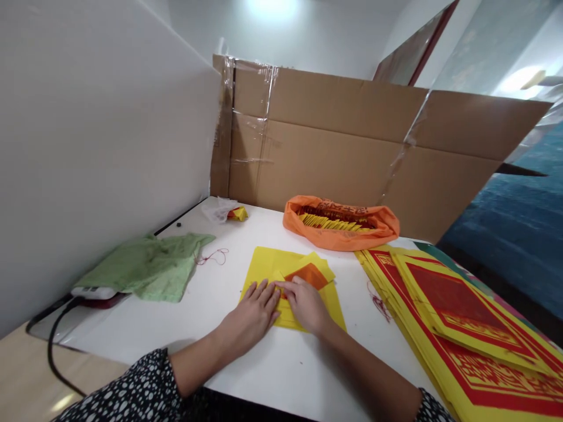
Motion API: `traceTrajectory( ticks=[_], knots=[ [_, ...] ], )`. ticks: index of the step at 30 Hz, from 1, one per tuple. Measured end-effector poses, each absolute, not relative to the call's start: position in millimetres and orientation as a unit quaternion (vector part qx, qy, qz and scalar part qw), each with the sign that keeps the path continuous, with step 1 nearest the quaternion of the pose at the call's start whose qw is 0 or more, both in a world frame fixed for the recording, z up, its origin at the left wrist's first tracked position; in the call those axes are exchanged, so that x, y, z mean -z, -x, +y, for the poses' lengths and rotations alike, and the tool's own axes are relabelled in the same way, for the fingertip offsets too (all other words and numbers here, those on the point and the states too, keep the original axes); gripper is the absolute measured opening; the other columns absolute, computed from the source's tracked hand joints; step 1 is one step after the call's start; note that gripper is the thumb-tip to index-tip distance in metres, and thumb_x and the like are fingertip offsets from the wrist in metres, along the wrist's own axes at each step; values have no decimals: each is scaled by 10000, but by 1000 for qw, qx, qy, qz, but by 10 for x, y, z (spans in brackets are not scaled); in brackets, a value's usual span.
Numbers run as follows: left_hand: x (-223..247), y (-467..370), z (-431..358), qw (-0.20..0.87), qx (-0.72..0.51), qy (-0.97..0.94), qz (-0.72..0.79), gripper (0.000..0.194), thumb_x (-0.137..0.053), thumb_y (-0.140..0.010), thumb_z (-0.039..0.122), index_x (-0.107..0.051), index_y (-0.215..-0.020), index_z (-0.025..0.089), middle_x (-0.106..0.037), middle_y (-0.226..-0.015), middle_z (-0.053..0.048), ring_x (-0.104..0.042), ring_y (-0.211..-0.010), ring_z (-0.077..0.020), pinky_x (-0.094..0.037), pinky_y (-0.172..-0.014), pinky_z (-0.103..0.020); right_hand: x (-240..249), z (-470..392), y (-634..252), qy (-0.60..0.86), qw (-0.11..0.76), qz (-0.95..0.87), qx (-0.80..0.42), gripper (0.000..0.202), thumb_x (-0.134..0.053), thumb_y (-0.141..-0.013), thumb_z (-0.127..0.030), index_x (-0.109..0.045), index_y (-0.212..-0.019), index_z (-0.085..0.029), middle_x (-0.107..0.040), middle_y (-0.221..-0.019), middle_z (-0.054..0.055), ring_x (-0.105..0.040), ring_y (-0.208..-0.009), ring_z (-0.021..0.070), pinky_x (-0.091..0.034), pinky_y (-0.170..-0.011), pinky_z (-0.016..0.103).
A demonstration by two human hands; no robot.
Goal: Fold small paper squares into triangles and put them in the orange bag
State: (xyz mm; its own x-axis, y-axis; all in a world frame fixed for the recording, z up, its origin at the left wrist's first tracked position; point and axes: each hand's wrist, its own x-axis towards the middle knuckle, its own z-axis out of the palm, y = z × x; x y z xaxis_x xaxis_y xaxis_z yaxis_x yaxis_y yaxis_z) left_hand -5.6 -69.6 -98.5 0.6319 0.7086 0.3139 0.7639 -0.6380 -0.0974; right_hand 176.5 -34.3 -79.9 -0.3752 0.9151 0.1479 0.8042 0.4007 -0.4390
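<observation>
A folded sheet of yellow paper (323, 266) with an orange-red patch lies on top of a larger yellow sheet (259, 264) on the white table. My left hand (254, 309) rests flat on the left part of the papers, its fingers stretched out. From the right, my right hand (308, 305) presses on the folded paper with the index finger pointing left. Its other fingers are curled in at the paper, close to the left fingertips. Both hands hide part of the folds beneath them.
An orange bag (341, 239) holding several folded yellow-and-red papers stands by the cardboard panel (325, 152). Stacked red-printed yellow sheets (475, 310) fill the right side. At left lie a green cloth (153, 266), a white power strip (94, 292) and red string (213, 256).
</observation>
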Motion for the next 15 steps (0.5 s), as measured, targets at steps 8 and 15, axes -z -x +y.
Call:
traceTrajectory(
  ticks=[8, 15],
  knots=[
    [857, 64, -690, 93, 146, 900, -400, 367, -360, -1000, 322, -528, -1245, 108, -515, -1379, -168, -371, -1368, -300, -289, -1130, -492, 794, -318, -1779, 503, 203, -823, -169, 366, -444, -942, -159, -663, -1203, -293, -570, -845, 34, -589, -753, 156, -438, -681, 241],
    [895, 73, -696, 88, 133, 898, -411, 376, -330, -1008, 353, -482, -1279, 142, -375, -1490, -175, -314, -1396, -320, -263, -1126, -509, 794, -316, -1789, 484, 202, -831, -185, 326, -458, -949, -188, -698, -1139, -301, -516, -769, 12, -552, -703, 149, -401, -620, 234]
  ],
)
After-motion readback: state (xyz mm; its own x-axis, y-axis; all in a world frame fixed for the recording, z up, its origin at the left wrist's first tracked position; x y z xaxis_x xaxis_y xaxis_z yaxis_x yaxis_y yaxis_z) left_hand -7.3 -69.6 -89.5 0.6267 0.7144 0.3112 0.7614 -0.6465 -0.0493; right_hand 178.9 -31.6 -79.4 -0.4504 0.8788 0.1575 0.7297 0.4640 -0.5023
